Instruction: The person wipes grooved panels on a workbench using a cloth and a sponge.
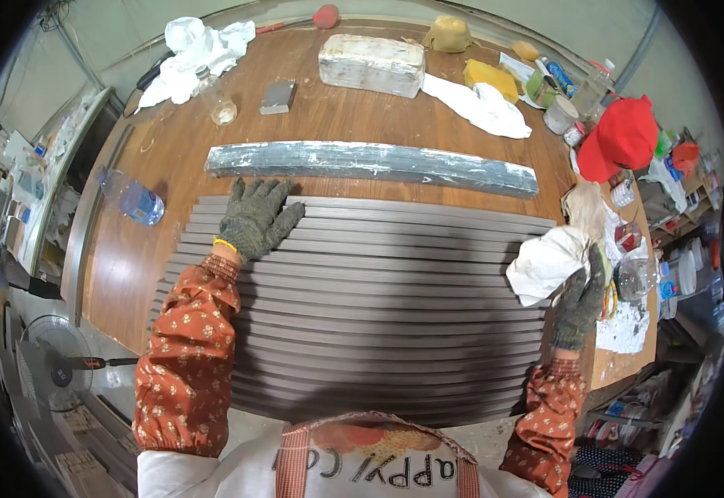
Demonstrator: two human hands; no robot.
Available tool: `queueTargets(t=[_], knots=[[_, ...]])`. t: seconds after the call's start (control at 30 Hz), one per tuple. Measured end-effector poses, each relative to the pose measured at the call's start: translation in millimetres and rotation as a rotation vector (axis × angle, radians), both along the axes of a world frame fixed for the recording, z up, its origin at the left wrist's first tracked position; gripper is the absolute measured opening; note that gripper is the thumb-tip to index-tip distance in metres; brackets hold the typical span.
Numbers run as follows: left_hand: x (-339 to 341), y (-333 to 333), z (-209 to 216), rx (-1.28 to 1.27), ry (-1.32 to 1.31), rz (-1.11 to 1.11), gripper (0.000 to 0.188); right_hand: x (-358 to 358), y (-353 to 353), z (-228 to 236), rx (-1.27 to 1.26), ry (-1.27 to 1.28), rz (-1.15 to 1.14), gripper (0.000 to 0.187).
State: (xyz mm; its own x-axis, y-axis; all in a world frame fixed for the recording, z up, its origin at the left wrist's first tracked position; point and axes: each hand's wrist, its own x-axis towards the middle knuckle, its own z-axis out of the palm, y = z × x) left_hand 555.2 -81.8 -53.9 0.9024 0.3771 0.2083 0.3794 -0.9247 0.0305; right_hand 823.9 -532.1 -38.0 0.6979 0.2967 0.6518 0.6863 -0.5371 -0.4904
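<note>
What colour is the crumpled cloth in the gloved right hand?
The crumpled cloth is white, showing best in the head view.

The left hand (256, 222), between 9 and 10 o'clock, wears a dark grey-green knitted glove (250, 236) with a thin yellow edge (225, 245) at the wrist. The right hand (579, 303), between 3 and 4 o'clock, has a matching glove (572, 322). Rust-orange sleeves (186, 357), at 8 o'clock and between 4 and 5, are dotted with small cream flowers and gathered into ruffled cuffs (221, 267). At 6 o'clock, a white top (246, 477) shows dark lettering (403, 476), upside down, with a red and yellow print (362, 435) at 12 o'clock from it. Two red-and-white checked straps (293, 469) cross the chest, below a narrow patterned trim (370, 417).
</note>
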Motion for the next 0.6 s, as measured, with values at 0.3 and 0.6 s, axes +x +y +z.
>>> queueTargets(t=[0.3, 0.6], knots=[[3.9, 3.3, 16.3, -0.168, 0.145, 0.030, 0.059, 23.7, 93.3, -0.8, -0.476, 0.073, 0.269, 0.042], [20.6, 13.3, 9.6, -0.032, -0.066, -0.029, 0.049, 23.7, 163.1, -16.1, -0.775, -0.008, 0.253, 0.045]])
